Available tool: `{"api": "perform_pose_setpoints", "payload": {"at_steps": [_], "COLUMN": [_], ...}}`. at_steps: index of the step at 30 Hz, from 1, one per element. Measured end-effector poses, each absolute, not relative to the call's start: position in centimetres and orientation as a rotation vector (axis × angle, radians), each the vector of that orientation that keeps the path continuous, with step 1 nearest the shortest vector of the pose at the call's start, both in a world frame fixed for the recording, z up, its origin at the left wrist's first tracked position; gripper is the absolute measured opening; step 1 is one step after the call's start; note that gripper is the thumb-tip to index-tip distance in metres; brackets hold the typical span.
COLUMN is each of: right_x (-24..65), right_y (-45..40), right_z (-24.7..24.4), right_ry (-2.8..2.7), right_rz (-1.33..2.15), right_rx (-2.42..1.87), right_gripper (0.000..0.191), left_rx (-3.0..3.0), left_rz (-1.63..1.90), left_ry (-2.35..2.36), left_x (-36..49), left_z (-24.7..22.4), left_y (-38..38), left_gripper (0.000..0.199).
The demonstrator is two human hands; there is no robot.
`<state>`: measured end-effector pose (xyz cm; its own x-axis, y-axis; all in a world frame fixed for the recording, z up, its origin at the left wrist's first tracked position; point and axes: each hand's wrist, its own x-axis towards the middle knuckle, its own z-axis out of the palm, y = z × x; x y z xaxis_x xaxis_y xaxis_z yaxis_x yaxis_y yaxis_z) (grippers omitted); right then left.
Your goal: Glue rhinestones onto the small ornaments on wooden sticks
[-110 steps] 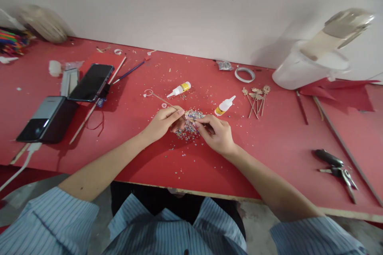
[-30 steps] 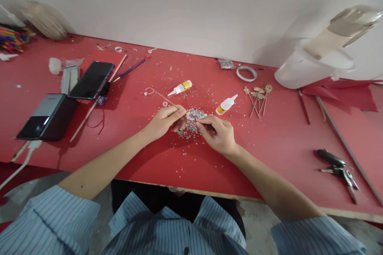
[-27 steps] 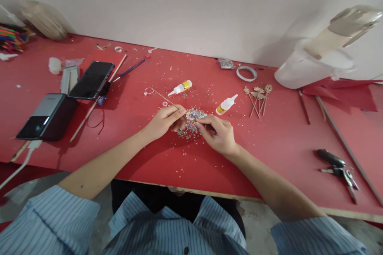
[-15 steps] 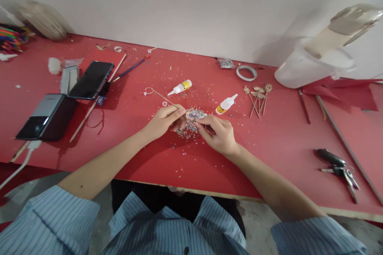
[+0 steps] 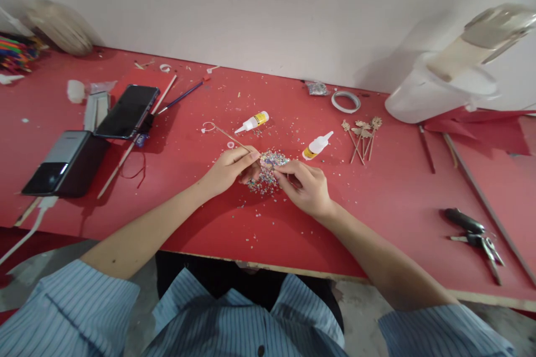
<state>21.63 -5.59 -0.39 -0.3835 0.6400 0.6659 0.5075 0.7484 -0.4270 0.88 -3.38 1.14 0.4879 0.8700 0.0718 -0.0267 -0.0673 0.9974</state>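
Note:
My left hand (image 5: 235, 169) is closed on a thin wooden stick (image 5: 228, 136), which slants up and left out of my fingers. At the stick's other end, between my hands, is a small piece only partly visible. My right hand (image 5: 307, 187) pinches beside that piece; what its fingertips hold is too small to make out. Under both hands lies a pile of glittery sequins (image 5: 266, 183), with more scattered around. Two white glue bottles with yellow labels lie beyond: one bottle (image 5: 253, 122) behind my left hand, the other bottle (image 5: 317, 146) behind my right.
Several sticks with flower-shaped tops (image 5: 363, 131) lie right of the glue, near a tape roll (image 5: 345, 102). A white bucket (image 5: 404, 99) stands at back right, keys (image 5: 481, 242) at front right. A phone (image 5: 128, 111), a power bank (image 5: 65, 164) and a paintbrush (image 5: 182, 96) are left.
Almost nothing differs. My right fingertips have shifted very slightly at the small piece; my left hand keeps the stick in the same spot.

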Motion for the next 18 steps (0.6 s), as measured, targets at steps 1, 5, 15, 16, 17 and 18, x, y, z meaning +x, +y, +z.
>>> {"api": "perform_pose_setpoints", "payload": {"at_steps": [1,5,15,16,17,18], "right_x": [21.60,21.56,21.70,21.71,21.72,21.73], "right_y": [-5.62,-5.69,-5.58,-5.57,-5.56,-5.56], "right_z": [-0.40,-0.44,-0.41,-0.40,-0.39,-0.39], "right_ry": [-2.057,-2.043,-2.067,-2.070,-2.073,-2.074], "right_rz": [0.195,0.214,0.208,0.203,0.200,0.197], "right_rx": [-0.872,-0.906,-0.867,-0.865,-0.864,-0.862], "right_gripper": [0.008,0.005,0.009,0.009,0.009,0.009], "left_rx": [1.453,1.450,1.452,1.451,1.451,1.451], "left_rz": [0.877,0.875,0.876,0.875,0.874,0.875], "left_ry": [0.780,0.777,0.788,0.787,0.786,0.784], "left_x": [0.88,0.88,0.95,0.95,0.96,0.96], "left_z": [1.14,1.10,1.17,1.18,1.18,1.18], "left_y": [-3.37,-3.40,-3.47,-3.47,-3.47,-3.46], "left_gripper": [0.031,0.032,0.032,0.032,0.031,0.031]}}
